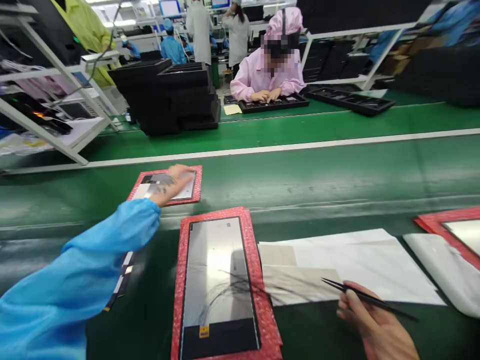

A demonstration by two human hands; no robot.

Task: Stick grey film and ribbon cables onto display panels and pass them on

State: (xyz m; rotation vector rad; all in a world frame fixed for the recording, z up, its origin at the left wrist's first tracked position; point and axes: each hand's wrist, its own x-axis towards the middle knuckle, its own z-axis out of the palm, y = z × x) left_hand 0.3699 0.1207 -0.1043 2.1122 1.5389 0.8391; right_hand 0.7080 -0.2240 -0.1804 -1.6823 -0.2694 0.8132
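My left hand (173,185), in a blue sleeve, reaches out over a display panel (187,191) lying on red bubble wrap on the green surface. Its fingers are stretched out and slightly blurred; whether they touch the panel I cannot tell. My right hand (375,320) is closed around black tweezers (360,294), whose tips point left above white paper sheets (352,250). Between my hands a larger display panel (213,270) rests on a pad of red bubble wrap (268,310). A small yellow label (204,332) sits on the panel's dark lower band.
Under my left sleeve a dark strip (122,285) shows in part. At right lie a white wrapped bundle (446,270) and another panel (467,232) on red wrap. Across the line, a person in pink (268,75) works at a black tray (275,103), beside stacked black trays (168,95).
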